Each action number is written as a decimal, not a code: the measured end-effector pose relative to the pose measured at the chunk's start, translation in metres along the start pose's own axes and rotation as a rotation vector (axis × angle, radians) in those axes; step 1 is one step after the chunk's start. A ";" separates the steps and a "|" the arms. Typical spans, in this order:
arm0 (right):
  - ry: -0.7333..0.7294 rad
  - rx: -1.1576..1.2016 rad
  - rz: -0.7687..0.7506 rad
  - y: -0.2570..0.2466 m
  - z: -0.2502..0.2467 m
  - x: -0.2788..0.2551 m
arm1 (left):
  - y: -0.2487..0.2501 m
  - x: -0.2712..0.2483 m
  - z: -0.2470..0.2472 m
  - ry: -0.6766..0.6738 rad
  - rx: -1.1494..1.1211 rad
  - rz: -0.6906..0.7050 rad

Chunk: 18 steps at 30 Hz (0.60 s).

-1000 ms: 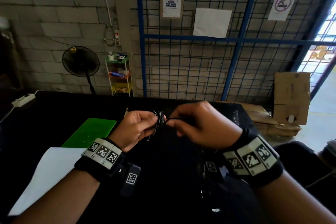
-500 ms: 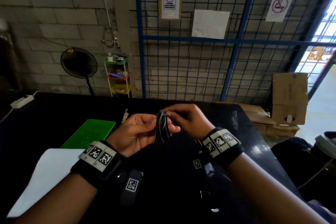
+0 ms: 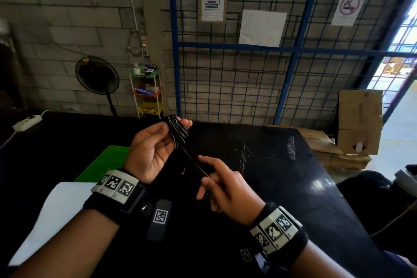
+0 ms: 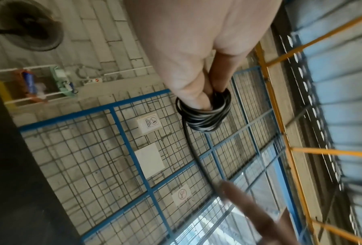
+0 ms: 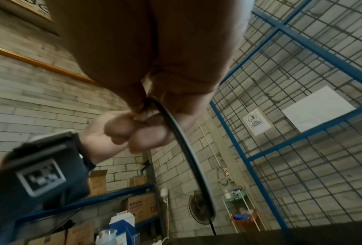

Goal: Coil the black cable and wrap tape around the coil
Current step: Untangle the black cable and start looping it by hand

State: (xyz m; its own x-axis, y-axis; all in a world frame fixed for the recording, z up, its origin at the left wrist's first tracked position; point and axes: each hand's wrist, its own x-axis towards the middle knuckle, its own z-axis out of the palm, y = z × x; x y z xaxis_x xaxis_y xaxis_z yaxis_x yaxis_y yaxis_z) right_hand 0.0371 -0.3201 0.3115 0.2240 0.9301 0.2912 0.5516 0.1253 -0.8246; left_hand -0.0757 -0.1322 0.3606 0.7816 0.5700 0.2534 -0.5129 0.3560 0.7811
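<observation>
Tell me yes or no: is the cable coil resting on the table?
No, the left hand holds the cable coil up above the table.

Wall signs' (image 3: 211, 0) lettering too blurred

Right hand (image 5: 146, 54) fills upper centre of frame, grip pinching black cable (image 5: 184, 145), which arcs down toward lower centre. Left hand (image 5: 129, 131) just behind at centre, wristband at lower left. Blue wire cage (image 5: 301, 132) at right, standing fan (image 5: 201, 208) below.
</observation>
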 end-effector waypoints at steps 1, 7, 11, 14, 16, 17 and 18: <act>0.016 -0.008 -0.011 -0.003 0.000 -0.002 | -0.001 0.000 -0.001 0.015 0.026 0.013; 0.001 0.112 -0.011 -0.037 -0.009 -0.008 | -0.014 -0.001 -0.001 0.015 0.282 0.018; 0.032 0.019 -0.133 -0.060 -0.033 0.003 | -0.019 -0.005 0.000 -0.099 0.417 -0.134; 0.095 -0.240 -0.260 -0.061 -0.058 0.022 | -0.015 -0.008 0.004 -0.244 0.530 -0.276; 0.145 -0.351 -0.282 -0.055 -0.071 0.036 | -0.008 -0.010 0.006 -0.334 0.529 -0.336; 0.168 -0.368 -0.287 -0.052 -0.075 0.042 | -0.004 -0.011 0.007 -0.362 0.500 -0.357; 0.195 -0.359 -0.294 -0.047 -0.079 0.047 | -0.001 -0.012 0.008 -0.385 0.469 -0.373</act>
State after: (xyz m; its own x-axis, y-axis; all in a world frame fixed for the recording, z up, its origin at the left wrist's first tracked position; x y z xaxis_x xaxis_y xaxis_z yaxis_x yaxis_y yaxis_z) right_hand 0.0850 -0.3091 0.4021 0.1450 0.7872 0.5994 0.8480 0.2132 -0.4852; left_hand -0.0817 -0.1448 0.3612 0.9895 0.1394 0.0372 -0.0474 0.0710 0.9964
